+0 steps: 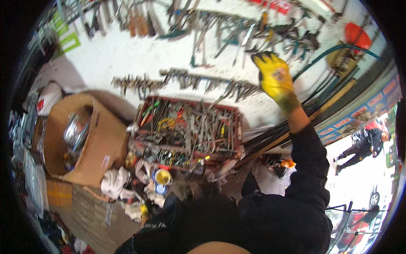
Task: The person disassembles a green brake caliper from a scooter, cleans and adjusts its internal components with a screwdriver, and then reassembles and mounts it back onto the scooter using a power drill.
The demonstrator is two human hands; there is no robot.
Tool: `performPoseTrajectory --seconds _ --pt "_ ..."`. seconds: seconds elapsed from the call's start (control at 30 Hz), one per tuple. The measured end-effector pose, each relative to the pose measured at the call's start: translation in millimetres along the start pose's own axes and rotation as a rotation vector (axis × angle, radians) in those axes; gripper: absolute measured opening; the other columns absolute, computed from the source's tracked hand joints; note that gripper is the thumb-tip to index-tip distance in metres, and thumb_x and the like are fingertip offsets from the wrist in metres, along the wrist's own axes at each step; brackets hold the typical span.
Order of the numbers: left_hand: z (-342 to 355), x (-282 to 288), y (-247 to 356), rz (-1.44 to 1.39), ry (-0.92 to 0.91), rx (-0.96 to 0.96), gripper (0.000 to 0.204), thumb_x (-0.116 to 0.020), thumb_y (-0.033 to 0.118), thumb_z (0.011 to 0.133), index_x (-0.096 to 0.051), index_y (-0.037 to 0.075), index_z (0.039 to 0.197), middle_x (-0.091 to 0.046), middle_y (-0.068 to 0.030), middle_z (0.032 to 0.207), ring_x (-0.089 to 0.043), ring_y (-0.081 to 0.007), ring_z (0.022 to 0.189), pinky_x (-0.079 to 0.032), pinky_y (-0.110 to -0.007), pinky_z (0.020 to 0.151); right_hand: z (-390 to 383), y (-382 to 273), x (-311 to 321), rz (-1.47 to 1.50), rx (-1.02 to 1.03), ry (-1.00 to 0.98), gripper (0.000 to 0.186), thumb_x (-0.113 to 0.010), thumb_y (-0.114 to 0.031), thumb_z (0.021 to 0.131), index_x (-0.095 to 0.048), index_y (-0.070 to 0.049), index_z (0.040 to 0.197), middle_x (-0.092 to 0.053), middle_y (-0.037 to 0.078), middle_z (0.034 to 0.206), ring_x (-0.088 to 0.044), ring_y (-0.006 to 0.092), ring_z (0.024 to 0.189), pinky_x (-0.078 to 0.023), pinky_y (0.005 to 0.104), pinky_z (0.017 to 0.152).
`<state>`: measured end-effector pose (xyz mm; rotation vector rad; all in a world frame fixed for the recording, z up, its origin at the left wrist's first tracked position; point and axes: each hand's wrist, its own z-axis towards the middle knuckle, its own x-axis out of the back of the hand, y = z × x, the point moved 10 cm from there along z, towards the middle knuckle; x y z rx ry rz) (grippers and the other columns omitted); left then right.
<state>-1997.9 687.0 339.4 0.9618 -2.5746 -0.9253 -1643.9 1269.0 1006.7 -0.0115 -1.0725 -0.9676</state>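
Observation:
My right hand (275, 78), in a yellow glove with black fingertips, is raised at the white wall on the right. It is just below the hand tools (275, 34) hanging there, among them pliers-like and clamp-like ones. Its fingers reach upward and look apart, with nothing visible in them. My left hand (145, 211) is low beside my body, in a yellow and black glove partly covered by my dark sleeve. Its fingers are too hidden and small to read. Pale rags (133, 210) and a blue and yellow tub (162, 178) are close to it.
A red tray (146, 106) heaped with wrenches and other tools is below the wall. To its left is a large cardboard box (108, 139). Dark hoses (321, 91) and a wooden pole (334, 101) lean at the right. Another person (368, 142) is outside.

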Motion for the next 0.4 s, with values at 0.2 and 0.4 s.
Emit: performPoseTrajectory --seconds 0.2,0.4 --pt "9 -18 17 0.093 -0.099 -0.141 0.025 -0.071 0.023 0.091 -0.075 0.005 0.107 -0.079 -0.0149 0.101 -0.077 -0.0281 0.086 -0.061 -0.042 0.072 -100 -87 -9 0.846 0.015 0.072 0.036 -0.076 -0.001 0.094 -0.07 -0.001 0.129 -0.075 0.019 0.123 -0.072 0.0342 0.113 -0.055 0.039 0.1" --pt "-6 -41 46 0.17 -0.153 -0.34 0.024 -0.069 0.024 0.1 -0.071 0.0 0.103 -0.073 -0.0123 0.085 -0.073 -0.029 0.072 -0.058 -0.04 0.064 -231 -241 -143 1.975 -0.894 -0.592 0.036 -0.064 -0.014 0.107 -0.066 0.0 0.14 -0.074 0.018 0.13 -0.071 0.0293 0.117 -0.052 0.0357 0.107"
